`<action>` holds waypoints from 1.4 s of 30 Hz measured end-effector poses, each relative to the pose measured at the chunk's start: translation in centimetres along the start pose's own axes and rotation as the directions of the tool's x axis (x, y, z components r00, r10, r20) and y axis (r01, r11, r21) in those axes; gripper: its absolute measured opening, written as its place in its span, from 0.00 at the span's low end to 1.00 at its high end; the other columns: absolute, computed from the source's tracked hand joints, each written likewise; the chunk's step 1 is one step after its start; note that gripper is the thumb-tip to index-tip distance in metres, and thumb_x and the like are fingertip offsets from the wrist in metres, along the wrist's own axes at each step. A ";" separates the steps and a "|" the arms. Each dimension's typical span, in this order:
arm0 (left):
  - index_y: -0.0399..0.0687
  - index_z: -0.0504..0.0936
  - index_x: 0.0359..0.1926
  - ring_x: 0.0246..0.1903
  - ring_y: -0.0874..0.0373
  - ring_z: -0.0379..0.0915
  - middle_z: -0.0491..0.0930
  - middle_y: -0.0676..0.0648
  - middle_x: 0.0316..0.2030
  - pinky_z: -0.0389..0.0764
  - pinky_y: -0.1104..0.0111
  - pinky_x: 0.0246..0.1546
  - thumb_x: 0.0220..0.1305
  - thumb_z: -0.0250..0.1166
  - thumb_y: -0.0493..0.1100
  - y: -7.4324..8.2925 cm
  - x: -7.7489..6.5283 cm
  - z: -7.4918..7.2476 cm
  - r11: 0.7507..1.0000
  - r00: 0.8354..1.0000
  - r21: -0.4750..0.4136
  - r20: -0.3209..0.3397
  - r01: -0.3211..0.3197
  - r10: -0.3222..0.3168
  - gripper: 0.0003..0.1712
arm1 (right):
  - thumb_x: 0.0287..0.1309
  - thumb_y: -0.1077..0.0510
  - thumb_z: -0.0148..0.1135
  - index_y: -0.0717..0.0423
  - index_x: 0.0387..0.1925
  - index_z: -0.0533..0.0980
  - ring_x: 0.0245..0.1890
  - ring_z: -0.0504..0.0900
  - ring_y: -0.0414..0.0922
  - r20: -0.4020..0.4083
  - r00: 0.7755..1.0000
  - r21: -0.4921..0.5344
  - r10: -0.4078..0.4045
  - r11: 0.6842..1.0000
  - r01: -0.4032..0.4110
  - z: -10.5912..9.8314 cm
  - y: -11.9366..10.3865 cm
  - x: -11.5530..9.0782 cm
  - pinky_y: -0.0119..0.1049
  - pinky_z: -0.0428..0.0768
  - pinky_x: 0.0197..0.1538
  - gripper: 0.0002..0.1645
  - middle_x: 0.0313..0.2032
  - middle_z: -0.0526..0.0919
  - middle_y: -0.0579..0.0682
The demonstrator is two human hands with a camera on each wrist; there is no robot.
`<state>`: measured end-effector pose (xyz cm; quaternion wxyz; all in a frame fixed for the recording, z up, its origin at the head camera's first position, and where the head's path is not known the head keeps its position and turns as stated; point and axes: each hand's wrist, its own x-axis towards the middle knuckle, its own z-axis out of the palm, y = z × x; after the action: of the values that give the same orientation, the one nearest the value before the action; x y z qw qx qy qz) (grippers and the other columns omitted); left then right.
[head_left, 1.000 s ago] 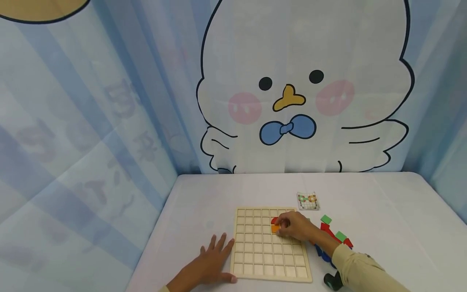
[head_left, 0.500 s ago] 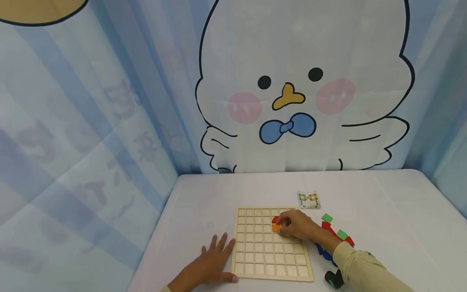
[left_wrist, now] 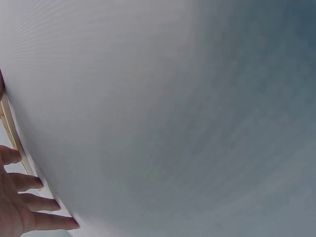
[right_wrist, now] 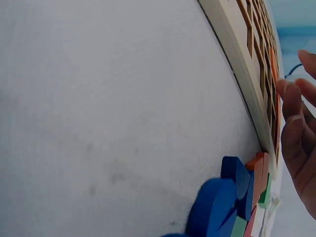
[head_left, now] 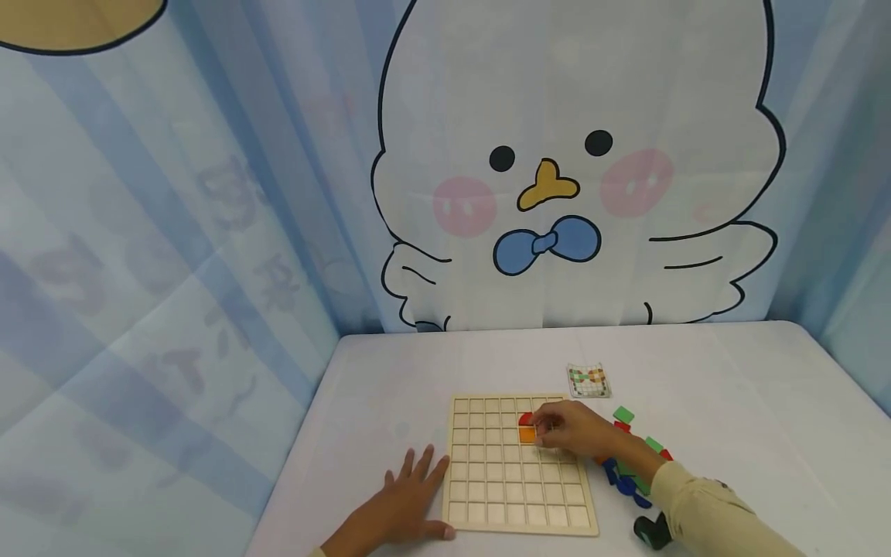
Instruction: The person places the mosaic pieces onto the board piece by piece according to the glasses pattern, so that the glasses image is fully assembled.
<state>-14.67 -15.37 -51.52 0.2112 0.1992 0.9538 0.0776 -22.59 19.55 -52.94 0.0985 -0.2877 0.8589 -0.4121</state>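
Note:
A pale wooden grid board (head_left: 487, 487) lies on the table. My left hand (head_left: 404, 507) rests at its left edge with fingers spread; its fingertips (left_wrist: 34, 183) are along the rim in the left wrist view. A red curved piece (head_left: 525, 419) and an orange square piece (head_left: 527, 435) sit in neighbouring cells of one column. Over the board's right side, my right hand (head_left: 574, 429) has bent fingers, with index finger and thumb apart right at these two pieces. In the right wrist view its fingers (right_wrist: 292, 101) are close over the grid, nothing visible between them.
A small pattern card (head_left: 588, 381) lies behind the board. Right of the board is a loose pile of green (head_left: 623, 415), red and blue pieces (head_left: 626, 485), partly behind the right forearm. A dark green object (head_left: 652, 532) lies near the right sleeve. A printed curtain (head_left: 543, 294) hangs behind the table.
The right hand has shifted slightly right, and its forearm too, uncovering more of the orange piece and of the blue and green pieces. The left hand stays at the board's edge.

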 end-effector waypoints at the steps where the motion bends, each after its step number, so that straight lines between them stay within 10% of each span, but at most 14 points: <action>1: 0.54 0.55 0.79 0.75 0.27 0.44 0.48 0.36 0.79 0.62 0.27 0.60 0.50 0.65 0.77 0.0 0.0 0.0 1.000 1.000 0.001 -0.002 -0.003 0.003 0.62 | 0.64 0.51 0.67 0.54 0.50 0.82 0.37 0.78 0.33 0.000 1.000 0.009 -0.003 1.000 0.003 -0.2 0.1 -0.2 0.30 0.79 0.42 0.16 0.38 0.83 0.40; 13: 0.53 0.55 0.79 0.74 0.26 0.44 0.48 0.36 0.79 0.62 0.27 0.60 0.52 0.65 0.77 0.0 -0.1 0.0 1.000 1.000 0.003 0.001 -0.013 0.013 0.62 | 0.67 0.50 0.64 0.59 0.53 0.80 0.22 0.78 0.43 -0.066 0.972 0.108 0.227 0.970 -0.220 -3.5 1.0 -2.8 0.34 0.81 0.27 0.20 0.37 0.81 0.51; 42: 0.54 0.55 0.79 0.75 0.26 0.43 0.48 0.36 0.79 0.61 0.27 0.61 0.50 0.65 0.78 -0.1 0.0 0.1 1.000 1.000 -0.014 -0.004 -0.007 0.007 0.62 | 0.57 0.50 0.73 0.56 0.46 0.84 0.28 0.74 0.44 -0.231 0.894 -0.058 0.383 0.912 -0.406 -6.1 3.4 -6.7 0.32 0.80 0.30 0.19 0.36 0.82 0.47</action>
<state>-14.61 -15.50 -51.65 0.2105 0.2008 0.9529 0.0853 -21.02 29.02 -52.11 0.0716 -0.0660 0.9252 -0.3667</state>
